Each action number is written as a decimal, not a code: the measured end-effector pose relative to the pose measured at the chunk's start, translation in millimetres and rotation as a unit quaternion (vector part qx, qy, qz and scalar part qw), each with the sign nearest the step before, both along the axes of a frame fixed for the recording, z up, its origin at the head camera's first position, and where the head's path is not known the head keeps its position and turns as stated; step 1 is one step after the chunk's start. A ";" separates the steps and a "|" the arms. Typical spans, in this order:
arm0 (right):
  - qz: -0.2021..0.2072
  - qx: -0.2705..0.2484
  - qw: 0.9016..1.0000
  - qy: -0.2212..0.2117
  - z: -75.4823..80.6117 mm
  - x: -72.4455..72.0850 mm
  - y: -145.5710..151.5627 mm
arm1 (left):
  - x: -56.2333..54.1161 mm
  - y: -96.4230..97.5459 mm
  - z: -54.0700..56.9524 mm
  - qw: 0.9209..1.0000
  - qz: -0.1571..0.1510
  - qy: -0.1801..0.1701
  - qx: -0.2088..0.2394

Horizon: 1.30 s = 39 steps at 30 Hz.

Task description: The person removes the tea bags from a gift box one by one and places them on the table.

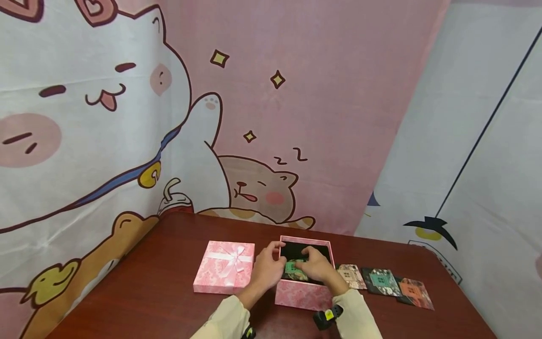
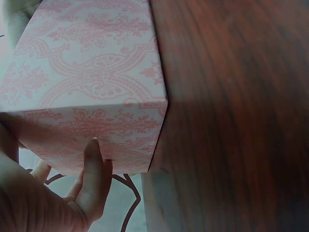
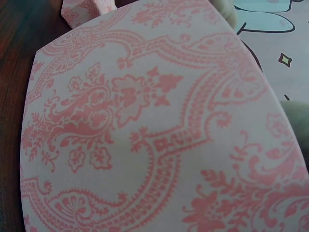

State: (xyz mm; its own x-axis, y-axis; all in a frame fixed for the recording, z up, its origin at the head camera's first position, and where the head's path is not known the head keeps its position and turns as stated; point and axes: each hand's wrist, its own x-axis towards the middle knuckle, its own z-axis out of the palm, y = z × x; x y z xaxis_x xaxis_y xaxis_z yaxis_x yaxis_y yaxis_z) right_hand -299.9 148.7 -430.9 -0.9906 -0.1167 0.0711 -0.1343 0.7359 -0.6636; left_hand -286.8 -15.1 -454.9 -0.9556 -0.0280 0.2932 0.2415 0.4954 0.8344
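A pink patterned gift box (image 1: 303, 295), with a dark interior, stands upright without its lid. My left hand (image 1: 267, 267) is at its left wall, the thumb at the rim and the fingers along the outside. In the left wrist view, the left fingers (image 2: 95, 169) lie against the side of the box. My right hand (image 1: 317, 266) reaches over the right rim into the box, its thumb and forefinger bent at a dark flowered packet with a green label (image 1: 295, 269). In the right wrist view the box wall (image 3: 120, 125) fills most of the picture and hides the right fingers.
The pink lid with a ribbon bow (image 1: 224, 267) lies left of the box. To the right are a cream-labelled packet (image 1: 351, 276), a green-labelled one (image 1: 380, 281) and an orange-labelled one (image 1: 416, 293). A cartoon cloth (image 1: 330, 117) hangs behind the brown table (image 1: 161, 282).
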 end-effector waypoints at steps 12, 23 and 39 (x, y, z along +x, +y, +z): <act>0.006 -0.056 0.998 0.010 1.0 -1.5 -0.5 | 0.5 2.3 0.0 1.000 0.002 -0.006 -0.004; 0.038 -0.063 0.997 0.036 2.2 -0.3 -0.8 | 1.9 2.4 0.5 1.000 -0.002 -0.012 0.001; -0.001 -0.129 0.991 0.042 31.5 24.9 22.4 | -0.7 0.5 0.1 1.000 -0.002 0.002 0.002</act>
